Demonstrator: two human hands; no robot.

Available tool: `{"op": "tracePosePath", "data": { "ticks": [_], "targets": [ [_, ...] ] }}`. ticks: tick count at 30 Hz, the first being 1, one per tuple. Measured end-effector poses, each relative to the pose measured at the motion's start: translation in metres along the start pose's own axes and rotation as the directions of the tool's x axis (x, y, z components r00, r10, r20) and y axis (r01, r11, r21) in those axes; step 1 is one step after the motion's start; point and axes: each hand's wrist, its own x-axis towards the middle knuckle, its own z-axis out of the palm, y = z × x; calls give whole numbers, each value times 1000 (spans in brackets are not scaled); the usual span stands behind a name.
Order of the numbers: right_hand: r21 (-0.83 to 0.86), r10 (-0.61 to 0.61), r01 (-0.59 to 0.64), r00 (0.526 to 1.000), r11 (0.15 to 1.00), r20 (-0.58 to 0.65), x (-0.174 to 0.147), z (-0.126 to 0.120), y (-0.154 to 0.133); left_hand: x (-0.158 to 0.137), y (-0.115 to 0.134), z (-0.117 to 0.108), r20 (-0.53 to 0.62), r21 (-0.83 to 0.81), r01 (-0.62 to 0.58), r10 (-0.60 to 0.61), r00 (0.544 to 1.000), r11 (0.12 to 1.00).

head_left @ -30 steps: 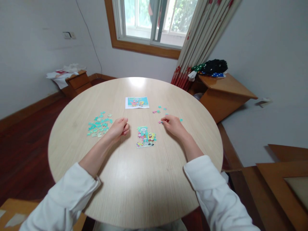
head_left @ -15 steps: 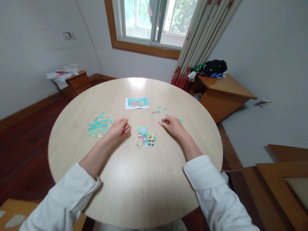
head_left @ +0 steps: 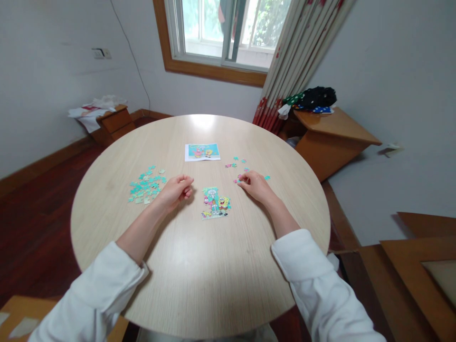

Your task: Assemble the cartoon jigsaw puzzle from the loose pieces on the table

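My right hand (head_left: 256, 185) is closed, its thumb and fingertips pinching a small pink-and-teal jigsaw piece (head_left: 240, 180) low over the table. A partly joined jigsaw (head_left: 215, 203) with cartoon figures, a yellow square one at its right, lies flat between my hands. My left hand (head_left: 178, 191) is loosely curled to the left of it, with thumb and forefinger stretched forward; no piece shows in it. Beside that hand spreads a pile of loose teal pieces (head_left: 144, 186), partly covered by the wrist. Several loose pieces (head_left: 234, 165) lie beyond my right hand.
A printed picture sheet (head_left: 203, 152) lies past the jigsaw on the round wooden table (head_left: 199, 280). One teal piece (head_left: 267, 177) sits right of my right hand. Behind are a window and a curtain (head_left: 292, 52), with a wooden cabinet (head_left: 335, 128) bearing dark cloth at right.
My left thumb and forefinger have stretched slightly forward and right from a tighter fist. My right hand has hardly moved, and the jigsaw looks the same.
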Motion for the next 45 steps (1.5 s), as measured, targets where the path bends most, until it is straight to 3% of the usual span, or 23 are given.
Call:
{"op": "tracePosePath", "data": {
  "ticks": [30,36,45],
  "targets": [
    [104,64,-65,998,992,12,0,1,-8,5,-2,-2,102,-120,62,-50,994,991],
    [110,41,-42,999,993,15,-1,2,-8,8,-6,-5,126,-130,64,-47,991,989],
    [90,-94,90,995,992,33,-2,5,-12,5,-2,-2,116,-138,71,-55,992,988]
  ]
}}
